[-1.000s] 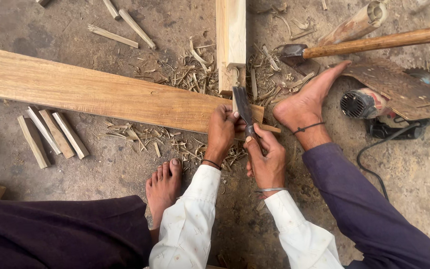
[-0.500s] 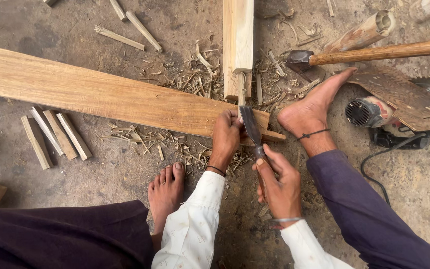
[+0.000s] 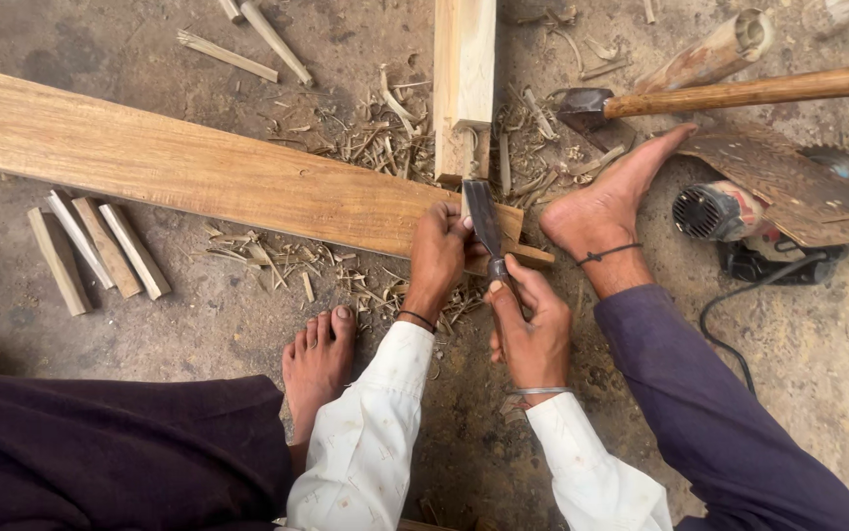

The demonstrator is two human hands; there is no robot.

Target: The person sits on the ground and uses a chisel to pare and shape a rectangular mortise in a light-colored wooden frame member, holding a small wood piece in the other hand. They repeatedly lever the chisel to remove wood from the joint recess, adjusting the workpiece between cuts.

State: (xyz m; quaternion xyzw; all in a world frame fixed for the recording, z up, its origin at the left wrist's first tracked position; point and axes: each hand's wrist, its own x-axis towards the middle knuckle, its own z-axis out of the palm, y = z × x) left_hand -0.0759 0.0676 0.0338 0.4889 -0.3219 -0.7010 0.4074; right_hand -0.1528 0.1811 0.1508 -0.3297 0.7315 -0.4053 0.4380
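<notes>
We're squatting on a rough, stained concrete floor littered with wood chips, with a long plank lying across it. At the plank's near end our left hand is clenched around the flat blade of a chisel, and our right hand is gripping its handle just below. Past that end sit a wooden-handled hammer and a grey power tool; no packages or labels we can make out.

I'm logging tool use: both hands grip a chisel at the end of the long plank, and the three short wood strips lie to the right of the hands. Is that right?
Not quite. In the head view the left hand and right hand do grip the chisel at the end of the long plank, but the three short wood strips lie to the left of the hands, not the right.
</notes>
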